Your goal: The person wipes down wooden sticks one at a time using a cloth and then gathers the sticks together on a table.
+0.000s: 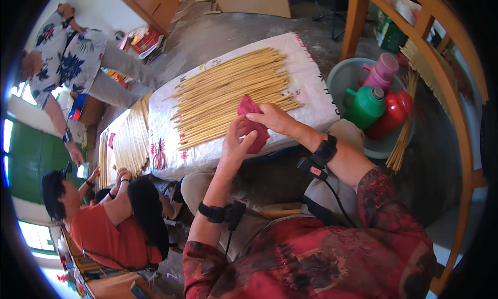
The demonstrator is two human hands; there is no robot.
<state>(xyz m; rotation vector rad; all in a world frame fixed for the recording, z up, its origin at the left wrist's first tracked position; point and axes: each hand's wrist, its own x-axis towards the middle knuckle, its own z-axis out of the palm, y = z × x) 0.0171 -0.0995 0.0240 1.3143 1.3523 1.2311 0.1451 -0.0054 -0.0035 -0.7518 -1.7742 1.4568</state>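
A dark pink cloth (pixel 258 142) is between my hands, above the near edge of a covered table. My right hand (pixel 274 121) pinches its upper part between thumb and fingers. My left hand (pixel 235 141) is against its left side, the thumb lying over the cloth and the fingers partly hidden behind it. Just beyond and under the hands, a layer of thin yellowish stalks (pixel 229 93) lies side by side on a white woven plastic sheet (pixel 311 93) that bears printed writing. Red-handled scissors (pixel 159 159) lie on the sheet's left part.
Left of me, a person in orange (pixel 109 229) crouches by pale thin strips (pixel 130 143); another person (pixel 83 61) stands beyond, reaching down. At right, a tub (pixel 335 79) holds green (pixel 363 108), pink (pixel 379 71) and red (pixel 393 112) flasks. A wooden frame (pixel 439 61) curves past it.
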